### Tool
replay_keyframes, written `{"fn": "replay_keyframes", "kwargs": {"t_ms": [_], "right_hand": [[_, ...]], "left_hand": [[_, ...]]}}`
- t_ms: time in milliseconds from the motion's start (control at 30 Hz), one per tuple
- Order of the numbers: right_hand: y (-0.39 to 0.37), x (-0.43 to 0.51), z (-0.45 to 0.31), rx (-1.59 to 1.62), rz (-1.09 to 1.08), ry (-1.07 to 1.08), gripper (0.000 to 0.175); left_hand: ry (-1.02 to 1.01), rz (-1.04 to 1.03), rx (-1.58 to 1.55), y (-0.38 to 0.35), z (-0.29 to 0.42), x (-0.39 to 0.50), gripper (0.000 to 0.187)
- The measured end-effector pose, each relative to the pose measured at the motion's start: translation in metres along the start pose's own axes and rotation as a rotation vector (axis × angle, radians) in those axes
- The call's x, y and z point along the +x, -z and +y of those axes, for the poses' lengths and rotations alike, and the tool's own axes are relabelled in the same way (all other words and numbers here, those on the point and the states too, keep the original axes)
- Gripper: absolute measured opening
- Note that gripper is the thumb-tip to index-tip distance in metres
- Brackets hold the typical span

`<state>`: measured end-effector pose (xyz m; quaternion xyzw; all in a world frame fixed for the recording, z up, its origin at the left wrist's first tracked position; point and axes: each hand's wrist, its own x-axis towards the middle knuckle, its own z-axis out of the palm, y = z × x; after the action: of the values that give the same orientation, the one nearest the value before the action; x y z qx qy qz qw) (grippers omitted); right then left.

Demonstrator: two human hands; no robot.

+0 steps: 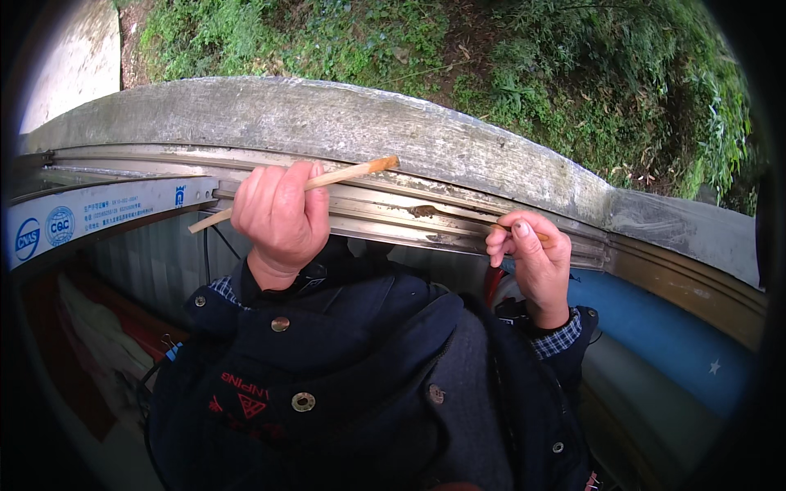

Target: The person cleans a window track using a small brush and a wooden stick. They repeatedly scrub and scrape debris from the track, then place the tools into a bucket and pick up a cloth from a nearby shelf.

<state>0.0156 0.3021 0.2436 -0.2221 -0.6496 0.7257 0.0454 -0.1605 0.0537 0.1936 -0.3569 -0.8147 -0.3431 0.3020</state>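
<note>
My left hand [276,227] is closed around a flat wooden stick [351,172], perhaps bamboo. Its stained brown end points up and right over the window track, and its pale end sticks out below the fist. To the right, my right hand [533,261] pinches a thin brown stick-like piece [541,236] between thumb and fingers, just over the track's inner edge. Between the hands runs the metal sliding-window track [374,205], streaked with dirt. A dark clump of dirt [424,210] sits in one of its grooves.
Beyond the track lies a rough concrete sill [344,113], with green plants [368,43] outside. At left, a window sash [123,205] with a printed protective film reaches across. Blue fabric [663,331] with a star lies below right, and dark cables [207,255] hang below the sash.
</note>
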Motion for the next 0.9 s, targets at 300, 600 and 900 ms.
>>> {"fn": "replay_keyframes", "kwargs": {"t_ms": [300, 600, 900], "right_hand": [[0.008, -0.003, -0.014, -0.079, 0.004, 0.093, 0.022], [0.004, 0.015, -0.016, -0.069, -0.129, 0.004, 0.020], [0.020, 0.029, -0.020, -0.077, -0.211, -0.021, 0.019]], "left_hand": [[0.003, -0.012, 0.008, 0.001, 0.001, 0.000, 0.011], [0.014, -0.003, 0.032, 0.000, 0.000, -0.002, 0.016], [0.007, 0.010, 0.021, -0.002, 0.002, -0.001, 0.010]]}}
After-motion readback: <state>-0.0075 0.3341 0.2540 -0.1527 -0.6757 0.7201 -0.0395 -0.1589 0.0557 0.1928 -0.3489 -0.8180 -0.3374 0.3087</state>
